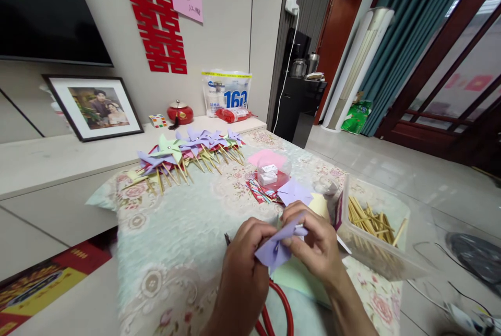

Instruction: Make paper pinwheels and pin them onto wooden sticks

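Observation:
My left hand [245, 263] and my right hand [319, 244] both pinch a folded lilac paper piece [274, 250] just above the floral tablecloth [176, 237]. The paper's corners are bent toward its middle between my fingertips. Under my wrists lie red-handled scissors [279, 310] and a pale green sheet [293, 278]. A row of finished paper pinwheels [188, 151] on wooden sticks lies at the table's far side.
A clear plastic box of wooden sticks [371, 226] stands to the right. Coloured paper squares [293, 190] and a small clear tub [272, 171] sit ahead of my hands. A framed photo [96, 106], red pot [180, 112] and bag [226, 93] line the wall shelf.

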The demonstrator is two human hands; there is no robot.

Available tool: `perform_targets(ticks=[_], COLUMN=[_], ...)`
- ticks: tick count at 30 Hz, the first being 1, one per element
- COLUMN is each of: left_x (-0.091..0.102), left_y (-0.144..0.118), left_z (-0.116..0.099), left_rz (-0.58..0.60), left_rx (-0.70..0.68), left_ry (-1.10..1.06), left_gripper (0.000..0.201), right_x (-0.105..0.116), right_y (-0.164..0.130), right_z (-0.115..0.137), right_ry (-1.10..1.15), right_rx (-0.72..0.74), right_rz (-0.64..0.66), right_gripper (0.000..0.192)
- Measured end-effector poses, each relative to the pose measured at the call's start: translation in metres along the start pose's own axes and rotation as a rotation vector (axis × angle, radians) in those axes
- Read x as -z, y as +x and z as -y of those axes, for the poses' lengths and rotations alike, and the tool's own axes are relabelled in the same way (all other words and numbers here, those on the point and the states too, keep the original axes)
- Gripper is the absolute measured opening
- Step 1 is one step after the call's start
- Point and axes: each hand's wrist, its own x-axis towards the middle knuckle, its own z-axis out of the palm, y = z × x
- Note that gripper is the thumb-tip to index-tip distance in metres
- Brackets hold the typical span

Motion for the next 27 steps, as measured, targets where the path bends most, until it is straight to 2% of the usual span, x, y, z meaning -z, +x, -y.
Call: perform_targets(ticks=[5,9,17,21,27], left_x=[0.001,0.001,-0.003,-0.004,-0.007], left_y=[0.002,0.003,-0.001,-0.001,0.002], left_z=[0.010,0.012,0.013,0.013,0.026], left_rz=[0.128,0.166,0.174,0.109,-0.021], left_rx=[0.394,0.551,0.677,0.679,0.678], left_ry=[-0.236,-0.415,-0.524,-0.536,-0.487], left_gripper=[0.015,0.017,0.023,0.028,0.034], right_x=[0.006,0.008,0.007,0.002,-0.001], right_y=[0.001,-0.002,-0.003,-0.003,-0.004], right_z=[-0.010,-0.013,-0.012,-0.013,-0.019], right_ry=[0.111,0.152,0.208,0.185,0.161], right_rx=[-0.279,-0.408,-0.511,-0.493,-0.481], right_rz=[0.137,0.179,0.191,0.178,0.173], right_gripper=[0.005,0.009,0.009,0.009,0.016])
